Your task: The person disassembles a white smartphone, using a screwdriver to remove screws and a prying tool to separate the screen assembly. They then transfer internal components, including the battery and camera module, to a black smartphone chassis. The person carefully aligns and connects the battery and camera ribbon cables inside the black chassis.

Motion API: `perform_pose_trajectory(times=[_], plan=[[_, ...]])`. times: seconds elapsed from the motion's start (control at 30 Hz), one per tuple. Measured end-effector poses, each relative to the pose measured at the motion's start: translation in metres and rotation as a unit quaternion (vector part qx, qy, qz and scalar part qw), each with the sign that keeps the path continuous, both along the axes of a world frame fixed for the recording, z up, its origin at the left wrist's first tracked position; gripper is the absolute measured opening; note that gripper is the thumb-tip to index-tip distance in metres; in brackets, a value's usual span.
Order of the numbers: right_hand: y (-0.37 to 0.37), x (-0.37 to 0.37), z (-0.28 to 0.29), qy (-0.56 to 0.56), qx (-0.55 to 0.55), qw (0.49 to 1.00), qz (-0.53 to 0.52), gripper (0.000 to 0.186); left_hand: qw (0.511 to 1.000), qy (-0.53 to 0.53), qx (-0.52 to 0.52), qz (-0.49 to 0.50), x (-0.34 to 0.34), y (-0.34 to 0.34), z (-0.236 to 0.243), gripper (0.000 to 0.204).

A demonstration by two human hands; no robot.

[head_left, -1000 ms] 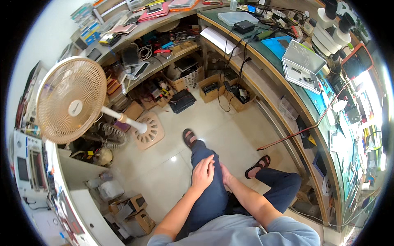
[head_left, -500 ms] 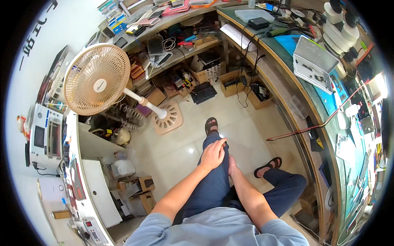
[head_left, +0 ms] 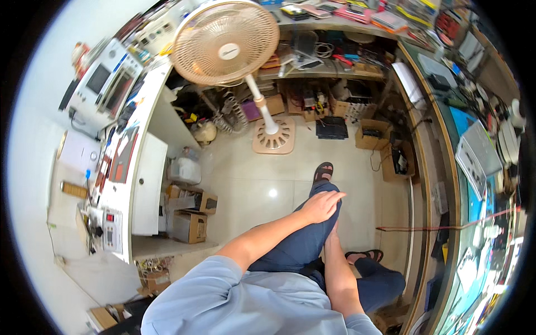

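My left hand [head_left: 324, 207] lies on top of my navy trouser leg [head_left: 290, 240] near the knee, its fingers stretched out and holding nothing. Close beside it, my right hand [head_left: 333, 230] is tucked against the inner side of the same leg, with its fingers hidden from sight. Both forearms come up from the blue-grey shirt [head_left: 268, 301]. A dark sandal [head_left: 323, 172] is on the foot ahead, and another sandal [head_left: 365, 255] shows to the right.
A beige pedestal fan [head_left: 226, 44] stands ahead on its slotted base [head_left: 273, 139]. The white counter [head_left: 134, 204] with a boxy machine [head_left: 106, 84] is to the left. A cluttered green-topped workbench [head_left: 446, 114] curves along the right. Cardboard boxes [head_left: 198, 226] sit under the counters.
The view has swung left, so the fan, benches and my legs appear shifted rightward. My hands keep the same place on my leg.
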State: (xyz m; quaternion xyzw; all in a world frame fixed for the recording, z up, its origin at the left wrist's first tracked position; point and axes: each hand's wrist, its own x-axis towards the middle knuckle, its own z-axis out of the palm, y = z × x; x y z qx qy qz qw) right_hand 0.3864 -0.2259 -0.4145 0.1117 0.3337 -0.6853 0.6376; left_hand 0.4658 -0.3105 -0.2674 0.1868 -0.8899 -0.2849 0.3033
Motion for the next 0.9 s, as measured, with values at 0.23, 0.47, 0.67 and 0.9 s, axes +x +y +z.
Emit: perform_pose_trajectory(times=[0.23,0.47,0.67,0.9], plan=[[0.021,-0.006,-0.026,-0.006,0.033,0.999,-0.009,0.053,0.999,-0.020,-0.027,0.006,-0.002,0.005,-0.011,0.042],[0.025,0.014,0.002,0.050,0.118,0.986,-0.110,0.055,0.997,-0.028,-0.071,-0.016,0.006,0.007,-0.021,0.044],[0.057,-0.004,-0.076,-0.029,0.128,0.990,-0.060,0.053,0.997,-0.066,0.015,-0.029,-0.020,0.017,-0.001,0.036],[0.122,-0.027,-0.009,0.242,0.262,0.933,-0.038,0.029,0.988,-0.069,-0.015,-0.140,-0.069,0.062,-0.004,0.044]])
